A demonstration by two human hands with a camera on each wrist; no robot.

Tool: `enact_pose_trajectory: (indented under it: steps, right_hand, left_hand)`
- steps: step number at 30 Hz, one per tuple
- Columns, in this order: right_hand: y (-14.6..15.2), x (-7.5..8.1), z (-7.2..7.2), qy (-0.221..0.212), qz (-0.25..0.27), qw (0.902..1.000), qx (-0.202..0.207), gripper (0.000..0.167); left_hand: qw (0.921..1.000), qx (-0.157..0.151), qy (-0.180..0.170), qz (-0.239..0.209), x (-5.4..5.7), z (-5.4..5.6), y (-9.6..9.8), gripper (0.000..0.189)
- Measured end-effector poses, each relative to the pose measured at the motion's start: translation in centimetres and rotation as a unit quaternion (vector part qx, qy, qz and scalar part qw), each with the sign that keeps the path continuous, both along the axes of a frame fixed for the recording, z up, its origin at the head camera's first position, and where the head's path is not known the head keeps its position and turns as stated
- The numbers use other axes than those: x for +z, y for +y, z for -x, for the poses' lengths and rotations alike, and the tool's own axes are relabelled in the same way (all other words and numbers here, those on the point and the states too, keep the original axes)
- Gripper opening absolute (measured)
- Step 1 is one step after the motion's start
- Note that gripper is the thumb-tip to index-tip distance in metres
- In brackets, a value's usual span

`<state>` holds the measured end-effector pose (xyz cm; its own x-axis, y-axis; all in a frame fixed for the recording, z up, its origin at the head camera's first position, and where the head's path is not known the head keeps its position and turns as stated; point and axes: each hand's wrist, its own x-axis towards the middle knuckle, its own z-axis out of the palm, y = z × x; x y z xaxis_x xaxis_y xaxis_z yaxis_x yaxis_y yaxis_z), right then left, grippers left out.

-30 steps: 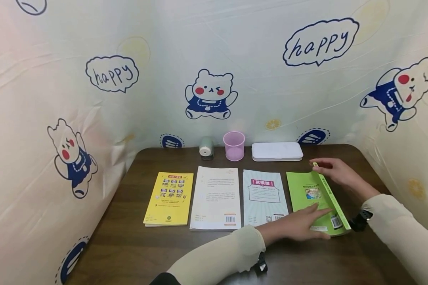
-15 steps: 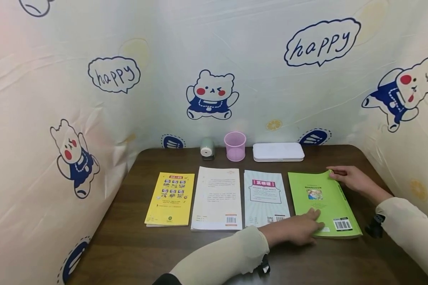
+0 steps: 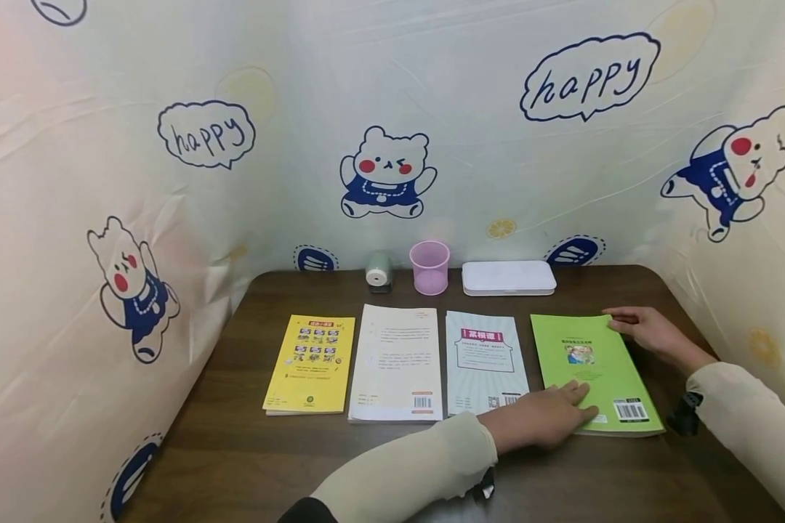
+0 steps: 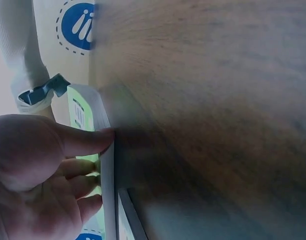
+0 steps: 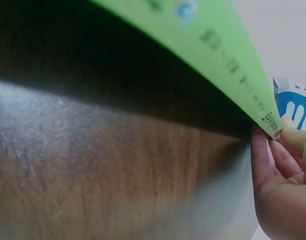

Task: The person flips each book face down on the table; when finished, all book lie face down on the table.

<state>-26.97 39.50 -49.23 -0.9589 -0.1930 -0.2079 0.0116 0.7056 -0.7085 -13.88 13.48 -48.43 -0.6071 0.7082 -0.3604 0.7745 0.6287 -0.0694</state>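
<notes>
A green book (image 3: 589, 363) lies back cover up at the right end of a row of books. My left hand (image 3: 546, 418) holds its near left corner. In the left wrist view the thumb (image 4: 88, 140) presses the page edge and the other fingers bend over the cover. At the far right corner my right hand (image 3: 657, 335) pinches the book. The right wrist view shows the green spine (image 5: 228, 65) running up to the thumb and fingers of the right hand (image 5: 285, 175).
To the left lie a pale blue book (image 3: 484, 363), a white book (image 3: 397, 363) and a yellow book (image 3: 310, 363). Behind them stand a small green pencil sharpener (image 3: 379, 272), a pink cup (image 3: 429, 269) and a flat white case (image 3: 508, 278). All rest on a dark wooden table (image 3: 248, 465).
The green book, tilted with its spine up a second ago, now lies flat. My right hand has moved right and down with its corner; my left hand has drawn back slightly to the left.
</notes>
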Motion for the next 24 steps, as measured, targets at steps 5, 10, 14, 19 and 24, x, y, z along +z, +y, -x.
enact_pose_trajectory:
  steps: [5,10,14,19,24]
  right_hand:
    - [-0.2,-0.4,0.1,0.019,-0.018,0.9996,0.010,0.052]
    - [-0.7,-0.4,0.1,0.058,-0.041,0.9966,0.041,0.046]
    - [-0.8,-0.5,0.2,0.063,-0.045,0.9960,0.044,0.044]
    - [-0.7,-0.6,0.5,0.053,-0.044,0.9970,0.036,0.043]
    - [-0.5,-0.8,0.8,0.040,-0.032,0.9982,0.032,0.043]
  left_hand:
    - [1.0000,-0.002,0.001,-0.008,-0.3,-0.1,-0.4,0.057]
    - [0.9998,-0.001,-0.003,-0.019,-0.3,-0.2,-0.9,0.057]
    - [0.9998,-0.004,-0.004,-0.020,-0.5,-0.2,-1.0,0.058]
    - [0.9998,-0.005,0.000,-0.021,-0.6,-0.2,-1.1,0.060]
    - [0.9995,-0.011,-0.003,-0.030,-0.8,-0.1,-1.2,0.061]
